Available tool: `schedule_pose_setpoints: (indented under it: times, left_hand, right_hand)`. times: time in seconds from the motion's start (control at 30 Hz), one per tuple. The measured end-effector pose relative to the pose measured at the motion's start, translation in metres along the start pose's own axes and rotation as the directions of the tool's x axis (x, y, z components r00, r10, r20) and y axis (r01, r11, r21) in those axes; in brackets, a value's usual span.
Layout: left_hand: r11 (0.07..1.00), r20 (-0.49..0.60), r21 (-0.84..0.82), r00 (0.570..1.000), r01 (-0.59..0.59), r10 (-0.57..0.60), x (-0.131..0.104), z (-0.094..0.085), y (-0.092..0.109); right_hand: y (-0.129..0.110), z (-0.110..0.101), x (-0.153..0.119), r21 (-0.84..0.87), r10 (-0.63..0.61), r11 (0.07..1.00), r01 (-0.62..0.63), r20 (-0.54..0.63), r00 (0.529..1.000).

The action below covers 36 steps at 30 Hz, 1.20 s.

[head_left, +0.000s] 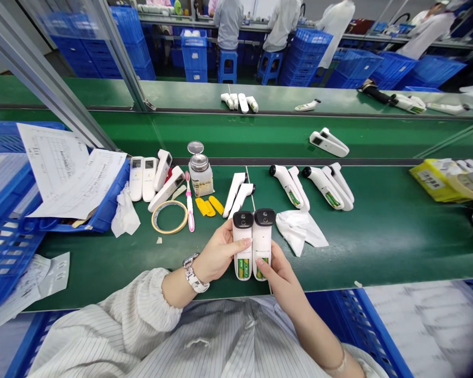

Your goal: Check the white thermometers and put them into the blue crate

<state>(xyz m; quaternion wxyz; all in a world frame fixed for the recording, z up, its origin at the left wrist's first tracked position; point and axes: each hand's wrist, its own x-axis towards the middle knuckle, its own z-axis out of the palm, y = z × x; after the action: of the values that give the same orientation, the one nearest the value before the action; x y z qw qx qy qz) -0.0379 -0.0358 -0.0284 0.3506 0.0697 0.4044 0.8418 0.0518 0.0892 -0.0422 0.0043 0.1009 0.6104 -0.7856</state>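
Observation:
Two white infrared thermometers stand side by side in front of me, black sensor heads up and green batteries showing in their open compartments. My left hand [220,249] is closed around the left thermometer [242,252], its thumb across the front. Around the right thermometer [263,239] my right hand [281,270] is closed, thumb over the battery area. Just beyond them lie two more white thermometers [240,197]. A crumpled white cloth [301,231] rests to the right of my hands. Yellow finger cots [208,206] and a pink-and-white toothbrush [189,202] lie to the left.
A metal-topped dispenser bottle [201,176], a tape roll [169,217] and several thermometers [148,178] stand left. Papers [79,178] cover a blue bin [102,220]. More thermometers [287,186] lie right, near a yellow box [433,181]. Beyond runs a green conveyor [220,136]; people work behind it.

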Motion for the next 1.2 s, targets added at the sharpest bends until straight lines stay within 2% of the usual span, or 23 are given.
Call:
schedule_pose_setpoints:
  times: [0.27, 0.37, 0.43, 0.53, 0.63, 0.73, 0.8, 0.93, 1.07, 1.2]
  left_hand:
    - [0.998, 0.037, 0.046, 0.998, -0.047, 0.045, -0.001, -0.001, -0.003]
    - [0.990, -0.008, 0.099, 0.995, -0.099, 0.101, 0.000, 0.001, -0.004]
    - [0.987, -0.064, 0.118, 0.991, -0.105, 0.113, 0.001, 0.002, -0.004]
    - [0.995, -0.145, 0.095, 0.988, -0.033, 0.047, 0.003, 0.002, -0.001]
    - [0.999, -0.182, 0.012, 0.982, 0.044, -0.042, 0.003, 0.002, 0.002]
    - [0.991, -0.155, -0.116, 0.985, 0.064, -0.082, 0.002, 0.002, 0.003]
    - [0.984, -0.110, -0.144, 0.987, 0.101, -0.117, 0.002, 0.002, 0.003]
    - [0.985, -0.073, -0.046, 0.983, 0.165, -0.168, 0.001, 0.001, 0.001]
    - [0.988, -0.113, 0.019, 0.982, 0.151, -0.148, 0.005, -0.002, -0.002]
    - [0.984, -0.077, 0.108, 0.988, 0.140, -0.132, 0.005, -0.003, 0.000]
  right_hand:
    - [0.004, -0.002, 0.000, -0.010, -0.012, 1.000, 0.012, -0.015, 1.000]
    - [0.005, -0.002, 0.000, -0.010, 0.003, 1.000, -0.004, -0.055, 0.999]
    - [0.007, -0.003, 0.001, 0.021, 0.056, 0.998, -0.055, -0.076, 0.996]
    - [0.008, -0.004, 0.001, 0.087, 0.124, 0.990, -0.112, -0.136, 0.983]
    - [0.009, -0.005, 0.001, 0.123, 0.095, 0.990, -0.071, -0.203, 0.975]
    - [0.008, -0.005, 0.002, 0.149, 0.075, 0.988, -0.042, -0.224, 0.972]
    - [0.008, -0.005, 0.003, 0.174, 0.091, 0.983, -0.052, -0.226, 0.970]
    - [0.012, -0.006, 0.002, 0.203, 0.109, 0.977, -0.072, -0.182, 0.977]
    - [0.016, -0.009, 0.000, 0.153, 0.098, 0.985, -0.074, -0.154, 0.983]
    - [0.014, -0.013, 0.002, 0.159, 0.147, 0.979, -0.125, -0.133, 0.980]
